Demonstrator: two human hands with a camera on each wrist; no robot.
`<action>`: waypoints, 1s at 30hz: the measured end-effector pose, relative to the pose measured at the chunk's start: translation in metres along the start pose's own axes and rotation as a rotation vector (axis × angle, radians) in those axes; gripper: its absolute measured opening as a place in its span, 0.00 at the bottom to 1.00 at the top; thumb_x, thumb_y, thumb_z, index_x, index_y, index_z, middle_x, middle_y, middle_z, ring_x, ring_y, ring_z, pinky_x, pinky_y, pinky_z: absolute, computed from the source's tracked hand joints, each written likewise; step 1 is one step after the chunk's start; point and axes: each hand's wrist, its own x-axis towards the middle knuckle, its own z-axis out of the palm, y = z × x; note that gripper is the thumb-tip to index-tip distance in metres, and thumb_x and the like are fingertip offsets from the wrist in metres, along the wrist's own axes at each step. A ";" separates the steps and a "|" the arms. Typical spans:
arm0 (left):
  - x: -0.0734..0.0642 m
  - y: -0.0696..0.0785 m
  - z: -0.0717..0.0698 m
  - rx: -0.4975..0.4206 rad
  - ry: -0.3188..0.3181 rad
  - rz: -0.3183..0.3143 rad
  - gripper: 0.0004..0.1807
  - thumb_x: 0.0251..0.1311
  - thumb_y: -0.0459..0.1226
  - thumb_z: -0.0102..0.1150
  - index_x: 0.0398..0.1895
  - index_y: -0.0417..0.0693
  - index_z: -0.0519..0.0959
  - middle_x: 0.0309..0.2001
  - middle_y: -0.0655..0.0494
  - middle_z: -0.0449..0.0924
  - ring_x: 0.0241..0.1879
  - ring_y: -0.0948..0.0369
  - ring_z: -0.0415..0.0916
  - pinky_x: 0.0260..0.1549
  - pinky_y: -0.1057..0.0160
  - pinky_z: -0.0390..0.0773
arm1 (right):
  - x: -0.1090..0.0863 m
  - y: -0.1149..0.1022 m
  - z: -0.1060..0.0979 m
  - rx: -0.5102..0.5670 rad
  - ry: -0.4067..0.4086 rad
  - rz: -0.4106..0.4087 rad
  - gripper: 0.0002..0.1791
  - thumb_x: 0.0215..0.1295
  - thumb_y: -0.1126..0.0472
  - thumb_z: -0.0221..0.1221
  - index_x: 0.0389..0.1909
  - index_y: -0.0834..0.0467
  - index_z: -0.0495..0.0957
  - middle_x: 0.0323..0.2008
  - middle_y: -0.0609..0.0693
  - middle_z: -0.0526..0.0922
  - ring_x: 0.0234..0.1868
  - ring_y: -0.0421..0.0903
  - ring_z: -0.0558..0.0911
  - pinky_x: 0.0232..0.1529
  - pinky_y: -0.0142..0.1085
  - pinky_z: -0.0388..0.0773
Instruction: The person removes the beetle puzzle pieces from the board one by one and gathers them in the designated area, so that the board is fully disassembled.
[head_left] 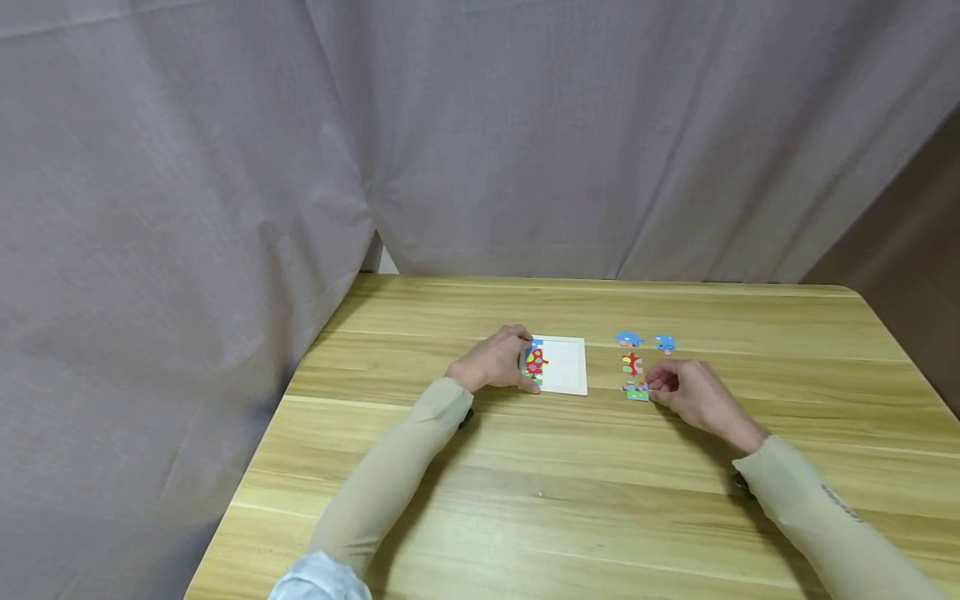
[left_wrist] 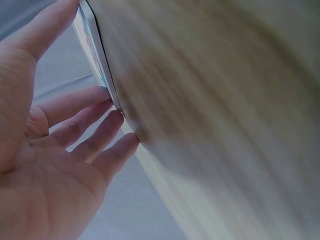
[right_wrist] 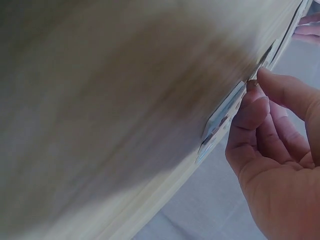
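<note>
One side of the tray [head_left: 564, 367], its left, is being gripped by the left hand [head_left: 491, 360]: the thumb is being set against the near edge, while the fingers are being bent against the far left corner. The palm is being turned toward the tray, and the forearm is being angled in from the lower left. Inside the tray, the left strip is being filled by a picture [head_left: 535, 362] in red, blue and green, and the rest is being shown bare and white.

Farther right, on the surface [head_left: 495, 500], a blue piece [head_left: 628, 338] is being seen at the far side, with a red piece [head_left: 632, 364] below it and a near piece [head_left: 637, 395] lowest. A second blue piece [head_left: 665, 343] is lying rightmost, beyond the right hand [head_left: 693, 396].

The relation that counts is being judged as this: the near piece is lying just left of the right hand's fingertips, its longer axis running left to right, and the tray is lying farther left. The right hand is being held nearer the pieces, its wrist angled from the lower right, thumb and forefinger almost together; whether anything is being pinched cannot be told.
</note>
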 end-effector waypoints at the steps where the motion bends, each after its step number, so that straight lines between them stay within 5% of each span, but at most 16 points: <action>1: 0.000 0.000 0.000 -0.001 0.001 -0.002 0.44 0.59 0.57 0.81 0.73 0.43 0.80 0.78 0.53 0.73 0.80 0.54 0.68 0.80 0.58 0.73 | 0.000 0.000 0.000 -0.006 0.002 -0.004 0.07 0.65 0.71 0.72 0.42 0.66 0.88 0.33 0.52 0.90 0.33 0.33 0.80 0.34 0.26 0.79; 18: -0.001 -0.004 0.000 -0.013 0.022 -0.005 0.43 0.57 0.57 0.83 0.70 0.43 0.82 0.76 0.53 0.75 0.78 0.53 0.71 0.78 0.58 0.75 | 0.005 -0.005 -0.009 -0.016 0.056 0.008 0.05 0.70 0.69 0.69 0.44 0.67 0.88 0.35 0.55 0.90 0.34 0.38 0.82 0.32 0.27 0.78; 23: -0.001 -0.005 0.000 -0.010 0.020 -0.007 0.42 0.57 0.58 0.82 0.69 0.44 0.82 0.77 0.54 0.75 0.79 0.54 0.70 0.77 0.58 0.76 | 0.015 -0.017 -0.008 -0.029 0.100 -0.001 0.06 0.71 0.68 0.67 0.44 0.66 0.89 0.34 0.54 0.91 0.34 0.41 0.84 0.34 0.28 0.78; 30: -0.001 -0.006 -0.003 -0.057 0.023 -0.031 0.40 0.60 0.58 0.80 0.69 0.45 0.82 0.80 0.54 0.71 0.80 0.54 0.68 0.78 0.58 0.75 | 0.043 -0.043 0.008 0.038 0.041 -0.012 0.10 0.73 0.69 0.65 0.50 0.70 0.88 0.38 0.59 0.92 0.37 0.46 0.87 0.37 0.27 0.80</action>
